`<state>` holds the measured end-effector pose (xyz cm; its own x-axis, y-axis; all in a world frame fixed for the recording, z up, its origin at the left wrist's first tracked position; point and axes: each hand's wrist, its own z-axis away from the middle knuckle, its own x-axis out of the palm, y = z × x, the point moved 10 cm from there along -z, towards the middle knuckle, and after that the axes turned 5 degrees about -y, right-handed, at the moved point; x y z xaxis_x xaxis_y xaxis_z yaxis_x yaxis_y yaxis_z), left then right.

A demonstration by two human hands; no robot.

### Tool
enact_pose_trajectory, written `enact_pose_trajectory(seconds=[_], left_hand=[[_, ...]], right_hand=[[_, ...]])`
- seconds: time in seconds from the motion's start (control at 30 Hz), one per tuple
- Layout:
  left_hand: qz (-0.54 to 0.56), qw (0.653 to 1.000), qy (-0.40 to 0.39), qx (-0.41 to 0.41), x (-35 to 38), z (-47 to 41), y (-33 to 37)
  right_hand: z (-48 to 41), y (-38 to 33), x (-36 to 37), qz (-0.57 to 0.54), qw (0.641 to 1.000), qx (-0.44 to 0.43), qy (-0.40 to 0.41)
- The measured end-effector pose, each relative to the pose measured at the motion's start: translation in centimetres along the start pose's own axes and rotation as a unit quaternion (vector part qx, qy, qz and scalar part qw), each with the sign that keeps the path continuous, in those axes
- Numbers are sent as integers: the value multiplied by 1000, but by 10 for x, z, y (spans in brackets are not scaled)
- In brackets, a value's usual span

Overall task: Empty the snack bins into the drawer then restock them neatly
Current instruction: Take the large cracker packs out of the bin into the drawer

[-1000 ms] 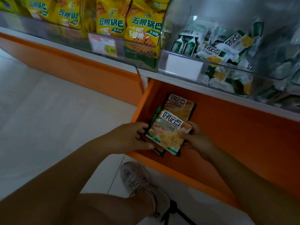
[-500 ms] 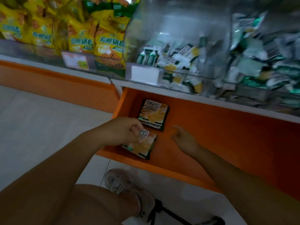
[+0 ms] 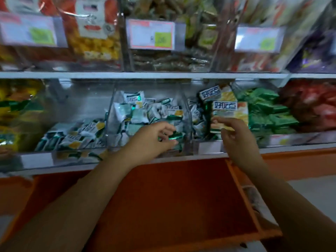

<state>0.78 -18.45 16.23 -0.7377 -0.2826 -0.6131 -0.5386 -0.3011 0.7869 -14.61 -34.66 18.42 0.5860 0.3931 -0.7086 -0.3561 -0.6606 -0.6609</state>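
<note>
**Head cam: both hands up at the snack bins**

Left hand (image 3: 154,136) is curled round a green packet (image 3: 179,136) inside the clear middle bin (image 3: 111,124). Right hand (image 3: 231,132), at its 3 o'clock, pinches an upright yellow snack pack (image 3: 230,110). Open orange drawer (image 3: 163,197) sits at 6 o'clock under both arms, blurry price tags (image 3: 151,33) at 12.

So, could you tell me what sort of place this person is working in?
Most likely a shop's snack aisle: clear bins full of wrapped snacks, price labels clipped on the bin fronts, and an orange drawer pulled open beneath.
</note>
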Motion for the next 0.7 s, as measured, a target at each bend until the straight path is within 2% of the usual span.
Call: enact_pose_trajectory(seconds=[0.17,0.33,0.53,0.63,0.7], left_hand=[[-140,989,6,49,30,-70,28],[-245,966,54,66,42,-112,25],[-265,955,100,92,43,-121,19],[-271,953,97,92,40,-122,25],[-271,954,93,90,38,-124,27]], right_hand=[[-49,74,-22,80,995,67,-10],[-77,99,-25,132,988,78,10],[-85,121,-28,6,989,145,36],[-86,132,-34,-110,976,177,66],[-86,133,-29,-182,966,180,43]])
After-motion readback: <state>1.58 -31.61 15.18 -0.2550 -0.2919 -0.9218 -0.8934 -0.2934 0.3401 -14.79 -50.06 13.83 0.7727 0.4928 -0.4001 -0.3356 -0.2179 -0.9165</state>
